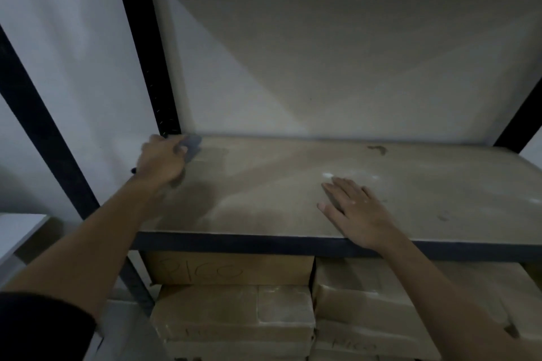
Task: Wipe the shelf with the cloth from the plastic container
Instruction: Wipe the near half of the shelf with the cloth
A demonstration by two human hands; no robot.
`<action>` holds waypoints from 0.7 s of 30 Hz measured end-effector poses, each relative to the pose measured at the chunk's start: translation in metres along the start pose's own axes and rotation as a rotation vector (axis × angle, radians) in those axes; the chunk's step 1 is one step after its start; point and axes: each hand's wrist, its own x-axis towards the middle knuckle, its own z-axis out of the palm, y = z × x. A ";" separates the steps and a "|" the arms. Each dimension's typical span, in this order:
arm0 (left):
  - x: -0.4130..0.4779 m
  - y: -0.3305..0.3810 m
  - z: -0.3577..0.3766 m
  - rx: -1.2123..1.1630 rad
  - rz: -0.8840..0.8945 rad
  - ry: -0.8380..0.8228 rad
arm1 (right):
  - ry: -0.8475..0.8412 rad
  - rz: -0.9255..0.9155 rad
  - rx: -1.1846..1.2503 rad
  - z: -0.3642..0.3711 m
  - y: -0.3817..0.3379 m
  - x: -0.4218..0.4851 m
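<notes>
- Head view, left of centre: the cloth (194, 144), dark and bunched, is gripped by the left hand (162, 160) at the rear left corner of the shelf (278, 193), beside the black upright (140, 47).
- Centre: the shelf's long axis runs left to right, and nearly all the board lies rightward of the cloth, so a sweep that way is judged due.
- Right of centre: the right hand (357, 211) is laid flat with straight fingers near the front edge, well apart from the cloth.
- Hidden: the cloth is largely covered by fingers and blurred. No plastic container is seen.
</notes>
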 end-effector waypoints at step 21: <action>0.027 0.046 0.063 0.295 0.027 -0.042 | 0.009 0.026 0.038 0.000 0.003 0.002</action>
